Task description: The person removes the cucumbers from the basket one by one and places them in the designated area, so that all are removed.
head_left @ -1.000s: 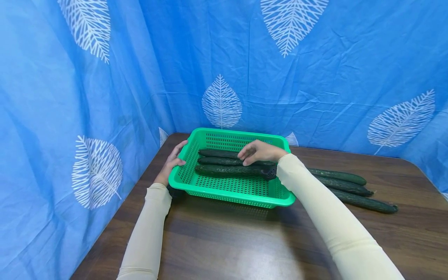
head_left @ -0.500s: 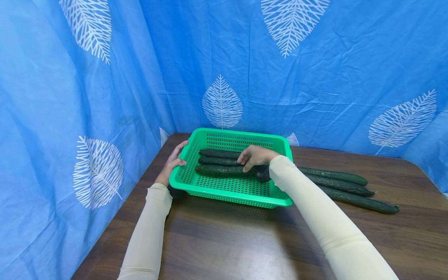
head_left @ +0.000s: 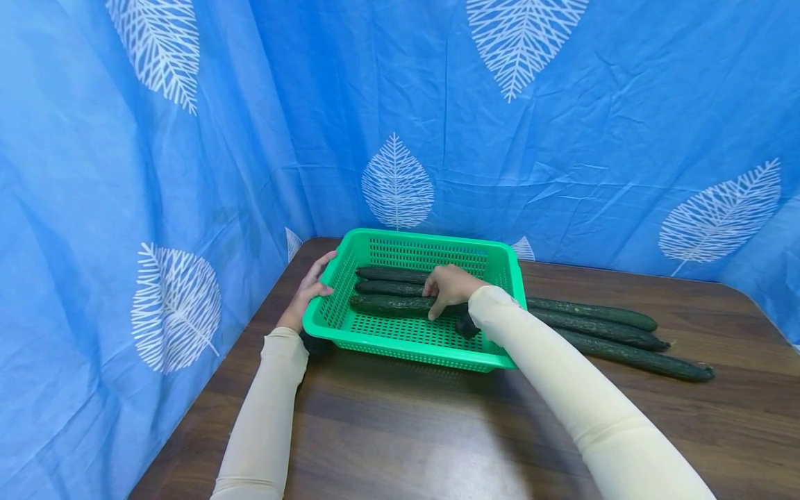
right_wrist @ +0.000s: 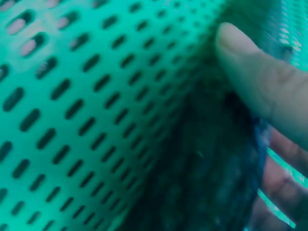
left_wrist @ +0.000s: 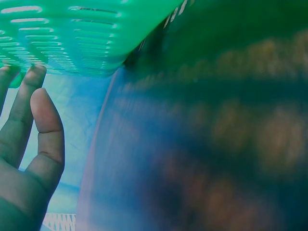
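Note:
A green plastic basket (head_left: 412, 355) with slotted walls sits on the table. My left hand (head_left: 306, 292) holds its left rim, thumb over the edge. In the left wrist view, the other fingers (left_wrist: 21, 110) lie fairly straight against the outer wall. Three long dark cucumbers lie side by side inside. My right hand (head_left: 451, 286) reaches into the basket and grips the nearest cucumber (head_left: 387, 304). Thumb (right_wrist: 269, 72) and fingers straddle it in the right wrist view, which is blurred. The right hand hides the right ends of the cucumbers.
Three more cucumbers (head_left: 615, 336) lie on the brown wooden table (head_left: 400, 430), right of the basket, partly behind my right sleeve. A blue curtain (head_left: 300, 104) with white leaf prints hangs along the back and left.
My right hand has lowered from above the cucumbers, moving slightly left and nearer, and now grips the nearest one. My left hand has stayed at the basket's rim.

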`<state>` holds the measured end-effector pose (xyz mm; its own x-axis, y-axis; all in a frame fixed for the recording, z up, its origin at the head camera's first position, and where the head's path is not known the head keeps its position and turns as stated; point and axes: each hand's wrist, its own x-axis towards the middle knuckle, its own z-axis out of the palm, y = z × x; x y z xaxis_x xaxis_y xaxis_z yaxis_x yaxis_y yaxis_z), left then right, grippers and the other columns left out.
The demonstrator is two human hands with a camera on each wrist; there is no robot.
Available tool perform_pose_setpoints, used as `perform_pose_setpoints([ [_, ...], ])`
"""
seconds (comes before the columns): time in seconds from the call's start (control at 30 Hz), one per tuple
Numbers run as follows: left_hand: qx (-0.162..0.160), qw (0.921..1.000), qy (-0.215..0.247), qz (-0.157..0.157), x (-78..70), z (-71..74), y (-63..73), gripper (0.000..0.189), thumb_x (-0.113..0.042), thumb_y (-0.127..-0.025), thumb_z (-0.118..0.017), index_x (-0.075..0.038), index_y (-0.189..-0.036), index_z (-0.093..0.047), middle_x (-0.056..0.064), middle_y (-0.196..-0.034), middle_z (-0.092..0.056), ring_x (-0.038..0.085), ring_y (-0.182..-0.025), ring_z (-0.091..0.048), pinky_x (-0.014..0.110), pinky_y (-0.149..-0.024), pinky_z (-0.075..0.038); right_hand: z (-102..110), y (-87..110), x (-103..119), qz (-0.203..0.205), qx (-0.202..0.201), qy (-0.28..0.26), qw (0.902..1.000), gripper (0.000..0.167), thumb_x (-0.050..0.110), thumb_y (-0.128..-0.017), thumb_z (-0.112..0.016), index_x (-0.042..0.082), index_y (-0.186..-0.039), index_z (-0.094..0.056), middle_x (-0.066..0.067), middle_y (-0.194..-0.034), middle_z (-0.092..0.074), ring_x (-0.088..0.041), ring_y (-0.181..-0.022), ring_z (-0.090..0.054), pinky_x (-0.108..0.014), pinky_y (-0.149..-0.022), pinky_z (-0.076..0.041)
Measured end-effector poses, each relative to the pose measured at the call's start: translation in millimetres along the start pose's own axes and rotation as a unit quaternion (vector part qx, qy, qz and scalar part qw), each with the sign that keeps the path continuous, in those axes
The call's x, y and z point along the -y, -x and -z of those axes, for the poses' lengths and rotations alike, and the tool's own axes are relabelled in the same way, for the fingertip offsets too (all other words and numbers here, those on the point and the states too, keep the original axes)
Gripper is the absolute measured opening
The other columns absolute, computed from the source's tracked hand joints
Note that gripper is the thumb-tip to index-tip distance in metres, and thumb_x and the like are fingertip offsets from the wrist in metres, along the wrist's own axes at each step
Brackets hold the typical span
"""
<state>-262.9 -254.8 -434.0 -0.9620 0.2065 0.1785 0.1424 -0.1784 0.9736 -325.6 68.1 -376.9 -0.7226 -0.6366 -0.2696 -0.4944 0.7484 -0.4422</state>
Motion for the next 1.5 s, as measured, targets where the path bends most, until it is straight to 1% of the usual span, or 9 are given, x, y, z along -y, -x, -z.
perform_pose_setpoints([
  [0.13, 0.001, 1.0000, 0.008, -0.002, 1.0, 0.5, 0.6, 0.087, 0.002, -0.089, -0.037, 0.006, -0.170, -0.005, 0.034, -0.171, -0.013, 0.003, -0.124, -0.055, 0.025, -0.110, -0.049, -5, -1.1, 2, 0.004, -0.014, 0.031, 0.9994, 0.044, 0.019, -0.086, -0.093, 0.003, -0.125, -0.080, -0.013, -0.123, -0.075, -0.030, -0.115, -0.069, -0.044, -0.099, -0.062],
  [0.27, 0.004, 0.9999, 0.013, 0.003, 0.7, 1.2, 1.3, 0.087, 0.002, -0.090, -0.037, 0.005, -0.171, -0.005, 0.035, -0.171, -0.013, 0.003, -0.124, -0.056, 0.026, -0.109, -0.050, -5, -1.7, 2, 0.007, -0.015, 0.029, 0.9995, 0.041, 0.019, -0.087, -0.092, 0.003, -0.123, -0.080, -0.012, -0.122, -0.076, -0.030, -0.115, -0.070, -0.045, -0.098, -0.062],
  [0.4, 0.008, 0.9999, 0.009, 0.006, 0.4, 1.7, 1.0, 0.088, 0.000, -0.090, -0.038, 0.003, -0.171, -0.005, 0.036, -0.171, -0.013, 0.004, -0.123, -0.057, 0.025, -0.107, -0.051, -3, -2.5, 0, 0.012, -0.011, 0.016, 0.9997, 0.038, 0.018, -0.089, -0.090, 0.002, -0.122, -0.080, -0.013, -0.123, -0.076, -0.030, -0.115, -0.070, -0.045, -0.098, -0.062],
  [0.57, 0.004, 0.9998, 0.000, -0.019, 2.3, 0.9, -1.7, 0.087, 0.001, -0.089, -0.040, 0.009, -0.169, -0.006, 0.037, -0.169, -0.014, 0.002, -0.120, -0.057, 0.024, -0.105, -0.050, 4, -0.1, -1, 0.020, -0.007, -0.012, 0.9997, 0.037, 0.014, -0.092, -0.087, -0.002, -0.124, -0.078, -0.018, -0.125, -0.075, -0.034, -0.118, -0.069, -0.046, -0.099, -0.062],
  [0.63, 0.002, 0.9997, 0.004, -0.024, 3.1, 0.2, -2.5, 0.087, 0.002, -0.089, -0.040, 0.010, -0.168, -0.007, 0.038, -0.168, -0.015, 0.003, -0.120, -0.057, 0.024, -0.104, -0.050, 6, 1.6, -2, 0.022, -0.006, -0.023, 0.9995, 0.037, 0.013, -0.092, -0.086, -0.003, -0.124, -0.078, -0.019, -0.126, -0.075, -0.035, -0.119, -0.069, -0.046, -0.099, -0.062],
  [0.77, 0.008, 0.9995, 0.023, -0.017, 3.8, -0.5, -2.7, 0.087, 0.003, -0.089, -0.040, 0.008, -0.169, -0.006, 0.037, -0.167, -0.017, 0.005, -0.120, -0.058, 0.026, -0.103, -0.051, 9, 4.6, -3, 0.026, -0.012, -0.037, 0.9989, 0.036, 0.011, -0.092, -0.086, -0.004, -0.124, -0.078, -0.020, -0.126, -0.075, -0.035, -0.119, -0.069, -0.047, -0.099, -0.062],
  [1.0, 0.001, 0.9998, 0.011, -0.019, 3.5, 1.1, -2.6, 0.088, 0.002, -0.088, -0.040, 0.009, -0.169, -0.006, 0.038, -0.168, -0.014, 0.003, -0.119, -0.057, 0.023, -0.103, -0.050, 15, 8.8, 0, 0.033, -0.043, -0.056, 0.9970, 0.035, 0.011, -0.090, -0.086, -0.004, -0.121, -0.079, -0.020, -0.124, -0.076, -0.036, -0.117, -0.070, -0.050, -0.098, -0.062],
  [1.3, 0.004, 0.9998, -0.001, -0.020, 2.5, 1.2, -2.4, 0.086, 0.002, -0.089, -0.037, 0.009, -0.169, -0.006, 0.035, -0.173, -0.010, 0.003, -0.125, -0.054, 0.028, -0.115, -0.046, 24, 16.5, -5, 0.046, -0.098, -0.085, 0.9905, 0.031, 0.011, -0.087, -0.089, -0.001, -0.115, -0.082, -0.017, -0.121, -0.076, -0.033, -0.109, -0.071, -0.051, -0.095, -0.062],
  [1.5, 0.009, 0.9998, 0.002, -0.020, 1.7, 0.8, -2.1, 0.086, 0.002, -0.090, -0.038, 0.009, -0.169, -0.006, 0.036, -0.171, -0.010, 0.003, -0.125, -0.053, 0.028, -0.113, -0.047, 28, 23.9, -7, 0.050, -0.116, -0.093, 0.9876, 0.030, 0.011, -0.086, -0.090, 0.000, -0.112, -0.083, -0.017, -0.120, -0.077, -0.031, -0.105, -0.071, -0.051, -0.093, -0.062],
])
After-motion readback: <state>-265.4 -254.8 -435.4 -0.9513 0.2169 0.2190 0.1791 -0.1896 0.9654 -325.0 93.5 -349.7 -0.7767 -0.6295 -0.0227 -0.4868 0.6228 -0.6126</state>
